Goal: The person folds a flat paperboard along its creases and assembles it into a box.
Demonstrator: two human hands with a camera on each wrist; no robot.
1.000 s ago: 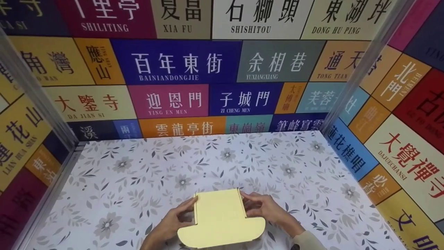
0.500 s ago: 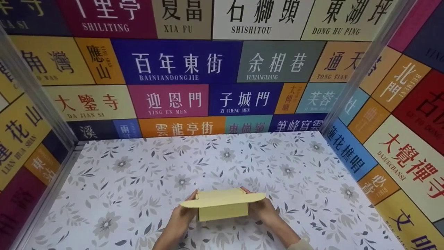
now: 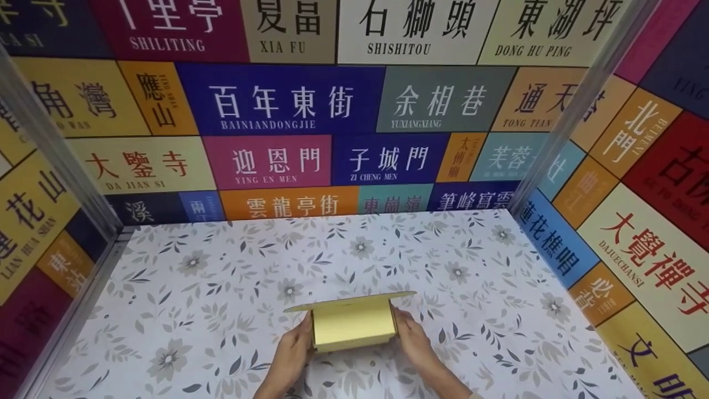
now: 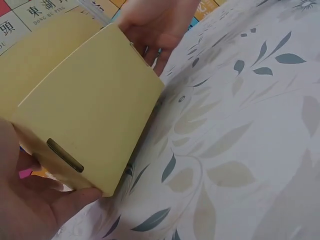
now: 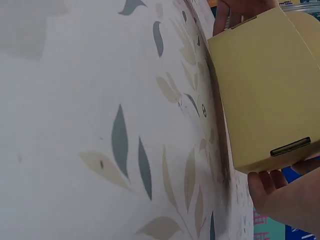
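Observation:
A small pale-yellow cardboard box is between my two hands near the front of the table. One broad wall faces me, and a wide flap with rounded ends sticks out past both sides along its top edge. My left hand grips the left side; in the left wrist view its thumb lies at a lower corner, below a dark slot. On the opposite side my right hand holds the box, fingertips under the edge near a similar slot. The box's inside is hidden.
White cloth with grey flowers and leaves covers the table. Panels with coloured sign-like blocks stand behind and at both sides. Clear upright strips run along the corners.
The box has tipped: first its broad face and the flap near me showed, then the flap swung up and away. Now the wall below it faces me. Both hands keep hold of the sides.

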